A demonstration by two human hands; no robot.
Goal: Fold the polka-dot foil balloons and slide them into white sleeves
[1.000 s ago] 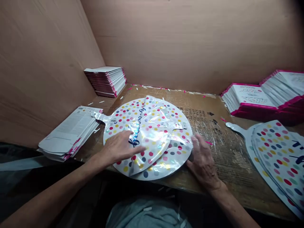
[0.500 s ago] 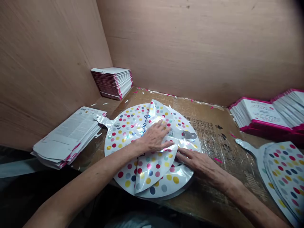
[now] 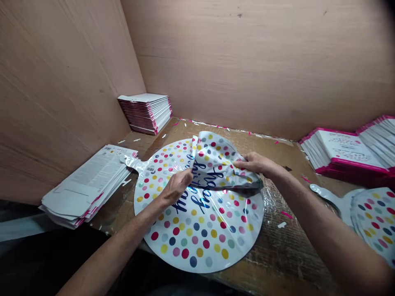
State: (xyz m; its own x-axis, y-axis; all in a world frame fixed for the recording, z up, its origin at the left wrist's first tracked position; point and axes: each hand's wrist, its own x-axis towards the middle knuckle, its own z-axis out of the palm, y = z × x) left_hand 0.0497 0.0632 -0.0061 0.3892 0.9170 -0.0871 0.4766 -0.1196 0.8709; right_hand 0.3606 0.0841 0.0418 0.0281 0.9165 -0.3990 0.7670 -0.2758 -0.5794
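A flat, round foil balloon (image 3: 197, 246) with coloured dots and dark blue lettering lies on the table, its tail (image 3: 135, 163) pointing left. On top of it is a partly folded foil balloon (image 3: 216, 154) of the same print, lifted off the one below. My left hand (image 3: 179, 185) is closed, pinching the folded balloon's left edge near its middle. My right hand (image 3: 254, 163) grips its right side between thumb and fingers. The fingertips of my left hand are partly hidden.
Flat printed cards (image 3: 83, 181) are piled at left. Folded cartons (image 3: 146, 113) stand in the back left corner, more pink-edged cartons (image 3: 345, 148) at back right. Further dotted balloons (image 3: 375, 218) lie at right. Wooden panels (image 3: 240, 61) enclose the back and left. Paper scraps litter the cardboard-covered table (image 3: 277, 255).
Both hands were lying on the folded balloon; now they grip it. Its lower flap has been raised from the balloon beneath, uncovering more dots and lettering. My right hand moved up and away.
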